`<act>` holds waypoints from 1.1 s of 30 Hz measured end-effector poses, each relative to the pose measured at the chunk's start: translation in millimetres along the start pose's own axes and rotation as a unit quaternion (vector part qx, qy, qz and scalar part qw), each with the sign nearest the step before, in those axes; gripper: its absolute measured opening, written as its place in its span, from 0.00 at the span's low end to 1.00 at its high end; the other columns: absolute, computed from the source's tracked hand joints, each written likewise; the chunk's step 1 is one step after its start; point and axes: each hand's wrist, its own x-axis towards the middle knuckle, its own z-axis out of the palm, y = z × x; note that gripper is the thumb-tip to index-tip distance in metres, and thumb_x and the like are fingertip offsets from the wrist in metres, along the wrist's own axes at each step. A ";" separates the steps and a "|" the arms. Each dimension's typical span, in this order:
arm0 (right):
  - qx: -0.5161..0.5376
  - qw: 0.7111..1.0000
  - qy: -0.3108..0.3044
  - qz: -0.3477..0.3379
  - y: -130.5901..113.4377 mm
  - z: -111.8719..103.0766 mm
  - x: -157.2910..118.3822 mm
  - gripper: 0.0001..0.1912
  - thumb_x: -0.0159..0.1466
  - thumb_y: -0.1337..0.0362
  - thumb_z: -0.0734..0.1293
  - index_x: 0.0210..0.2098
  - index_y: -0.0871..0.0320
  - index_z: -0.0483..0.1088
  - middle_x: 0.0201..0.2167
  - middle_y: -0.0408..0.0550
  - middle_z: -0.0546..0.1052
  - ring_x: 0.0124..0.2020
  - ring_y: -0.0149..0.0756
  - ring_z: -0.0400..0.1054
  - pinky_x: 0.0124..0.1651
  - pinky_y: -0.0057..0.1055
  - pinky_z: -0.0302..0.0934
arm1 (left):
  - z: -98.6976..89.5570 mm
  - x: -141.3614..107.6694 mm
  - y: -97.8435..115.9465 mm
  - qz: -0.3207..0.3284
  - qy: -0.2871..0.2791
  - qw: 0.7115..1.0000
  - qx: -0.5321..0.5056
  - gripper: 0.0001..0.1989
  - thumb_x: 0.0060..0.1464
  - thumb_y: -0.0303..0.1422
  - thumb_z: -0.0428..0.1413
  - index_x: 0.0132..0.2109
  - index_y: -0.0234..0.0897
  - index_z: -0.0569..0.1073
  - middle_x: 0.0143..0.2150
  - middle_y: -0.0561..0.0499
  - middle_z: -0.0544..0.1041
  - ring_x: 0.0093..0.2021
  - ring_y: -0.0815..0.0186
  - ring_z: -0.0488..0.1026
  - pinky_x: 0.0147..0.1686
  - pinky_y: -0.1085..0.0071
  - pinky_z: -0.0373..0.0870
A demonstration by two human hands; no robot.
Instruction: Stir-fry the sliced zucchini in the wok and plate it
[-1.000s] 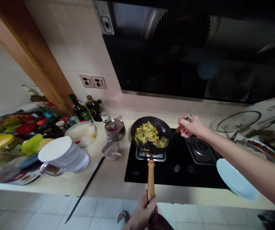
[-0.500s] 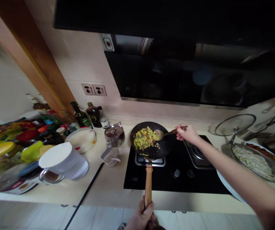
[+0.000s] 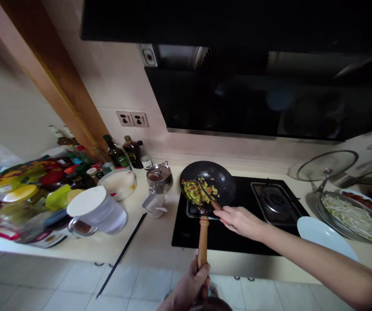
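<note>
Gripping wooden wok handle (image 3: 203,242), left hand (image 3: 187,287) cut off; right hand (image 3: 241,222) closed on spatula (image 3: 212,201)

The cream kitchen bench (image 3: 153,244) runs along a tiled wall, with a black glass gas hob (image 3: 238,237) set into its right half and a black wok (image 3: 213,179) on the hob's left burner. Left of the hob stand a small steel pot (image 3: 159,179) and a lidded glass jug (image 3: 97,214), with a long black chopstick (image 3: 123,252) lying near the front edge. Dark bottles (image 3: 130,152) line the back edge. Packets and jars crowd the left end. At the right end are a glass lid (image 3: 326,166), a steel tray of bean sprouts (image 3: 351,220) and a white plate (image 3: 323,235).
</note>
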 end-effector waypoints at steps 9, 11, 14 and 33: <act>0.076 0.994 -0.056 0.048 -65.8 -94.2 6.6 0.13 0.64 0.66 0.60 0.44 0.53 0.73 0.30 0.46 0.78 0.25 0.32 0.71 0.29 0.27 0.62 | -3.3 -6.8 8.0 0.003 -0.018 1.000 -0.005 0.25 0.45 0.56 0.54 0.36 0.40 0.59 0.23 0.60 0.68 0.15 0.76 0.60 0.13 0.77 0.57; 0.044 0.994 -0.055 0.089 -59.6 -79.0 24.8 0.11 0.62 0.68 0.61 0.39 0.54 0.75 0.26 0.46 0.78 0.25 0.35 0.72 0.29 0.29 0.63 | -5.1 -8.6 8.4 -0.002 -0.031 0.999 -0.020 0.26 0.44 0.56 0.55 0.36 0.40 0.59 0.24 0.60 0.67 0.16 0.76 0.62 0.14 0.76 0.60; 0.083 0.975 0.011 0.206 -25.2 -77.6 41.2 0.10 0.61 0.68 0.63 0.38 0.54 0.75 0.31 0.47 0.80 0.30 0.37 0.74 0.34 0.30 0.66 | -8.1 -12.7 5.8 -0.004 -0.052 0.997 -0.063 0.26 0.44 0.55 0.57 0.38 0.40 0.59 0.27 0.59 0.69 0.18 0.74 0.67 0.18 0.74 0.65; 0.290 0.789 0.219 0.494 44.2 -64.2 41.6 0.06 0.59 0.64 0.65 0.30 0.61 0.71 0.15 0.45 0.73 0.16 0.33 0.71 0.17 0.23 0.65 | -15.7 -13.8 -1.6 -0.007 -0.088 0.996 -0.009 0.22 0.48 0.53 0.55 0.35 0.42 0.58 0.18 0.63 0.65 0.11 0.76 0.59 0.11 0.78 0.51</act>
